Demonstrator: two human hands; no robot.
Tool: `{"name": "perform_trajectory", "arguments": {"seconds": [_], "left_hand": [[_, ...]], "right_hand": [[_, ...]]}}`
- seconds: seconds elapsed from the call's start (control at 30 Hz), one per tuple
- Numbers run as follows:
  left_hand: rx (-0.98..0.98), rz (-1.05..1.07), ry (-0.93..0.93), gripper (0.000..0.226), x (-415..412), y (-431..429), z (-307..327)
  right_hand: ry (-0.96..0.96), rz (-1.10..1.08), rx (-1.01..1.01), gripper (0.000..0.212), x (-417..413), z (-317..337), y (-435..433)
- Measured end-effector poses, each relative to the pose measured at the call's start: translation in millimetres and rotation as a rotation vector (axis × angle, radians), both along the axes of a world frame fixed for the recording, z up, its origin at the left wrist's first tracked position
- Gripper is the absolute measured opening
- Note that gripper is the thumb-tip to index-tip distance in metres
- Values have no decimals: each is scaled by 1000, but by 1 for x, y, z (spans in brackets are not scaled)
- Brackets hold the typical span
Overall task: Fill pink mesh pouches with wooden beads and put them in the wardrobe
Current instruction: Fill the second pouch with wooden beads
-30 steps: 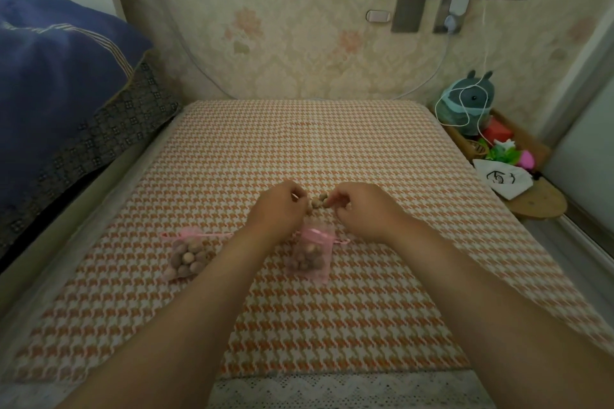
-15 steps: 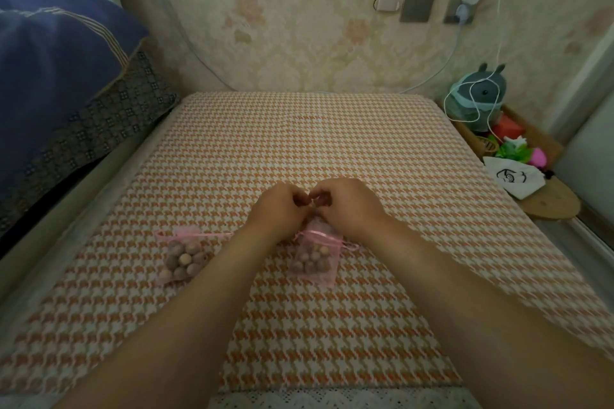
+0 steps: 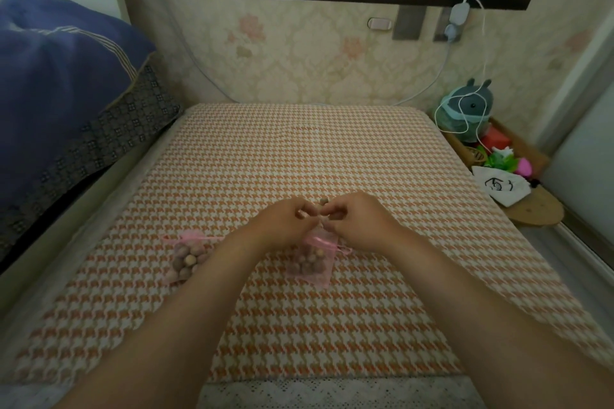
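Over the last second the hands have closed in from a spread position, where a short row of beads showed between them, to meet fingertip to fingertip over the open pouch [image 3: 310, 262]. Only one loose bead [image 3: 324, 201] now shows, just beyond that pouch and behind the fingertips.

Well left of the open pouch, a filled pouch [image 3: 186, 259] lies on the houndstooth-covered table [image 3: 299, 149], its ribbon drawn. It sits where it sat before.

The left hand [image 3: 282, 224] hovers over the near-left edge of the open pouch's mouth with its fingers curled in. Whether it holds beads or mesh I cannot tell.

The right hand [image 3: 360, 224] is over the mouth's right edge, with thumb and forefinger pinched together. What they pinch is hidden. The pouch itself lies flat under both wrists, already partly full of beads, with its pink ribbon [image 3: 334, 246] slack.

The step in hand looks like feeding the last beads in. It would go best with one hand keeping the mesh mouth spread. The other should drop beads low and straight into the mouth so none roll off across the cloth. The stray bead beyond the pouch needs collecting before the ribbon is pulled.
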State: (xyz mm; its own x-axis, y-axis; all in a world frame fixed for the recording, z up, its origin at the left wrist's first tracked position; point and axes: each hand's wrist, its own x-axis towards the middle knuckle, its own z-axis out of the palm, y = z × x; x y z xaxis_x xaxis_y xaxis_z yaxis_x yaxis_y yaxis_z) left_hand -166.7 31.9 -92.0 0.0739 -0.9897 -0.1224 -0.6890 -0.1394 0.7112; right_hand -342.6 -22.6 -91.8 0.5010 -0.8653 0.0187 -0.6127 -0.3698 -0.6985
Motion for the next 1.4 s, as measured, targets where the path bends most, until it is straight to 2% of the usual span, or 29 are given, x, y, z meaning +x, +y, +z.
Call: {"name": "perform_trajectory", "arguments": {"seconds": [0.17,0.33,0.43,0.63,0.77,0.87,1.1,1.3,1.4], "left_hand": [[40,-82,-47,9,3,14,5],[-41,-105,-24,8,6,24,15],[-58,-136,21,5,6,31,21],[-61,-177,68,7,9,43,34],[-15,-128,-6,31,4,47,42],[-45,-56,-81,36,0,46,45],[-20,-49,-24,9,2,43,45],[-27,-34,-21,9,4,39,38],[-20,-47,-23,13,2,36,34]], "right_hand": [[-35,-13,111,17,-3,3,8],[-58,12,106,16,-2,11,14],[-47,36,104,9,-3,18,16],[-31,119,122,9,-11,36,23],[45,212,152,9,-12,45,32],[84,241,111,10,-9,51,35],[131,249,107,10,-13,52,32],[157,248,108,5,-13,45,29],[182,254,144,8,-18,42,27]]}}
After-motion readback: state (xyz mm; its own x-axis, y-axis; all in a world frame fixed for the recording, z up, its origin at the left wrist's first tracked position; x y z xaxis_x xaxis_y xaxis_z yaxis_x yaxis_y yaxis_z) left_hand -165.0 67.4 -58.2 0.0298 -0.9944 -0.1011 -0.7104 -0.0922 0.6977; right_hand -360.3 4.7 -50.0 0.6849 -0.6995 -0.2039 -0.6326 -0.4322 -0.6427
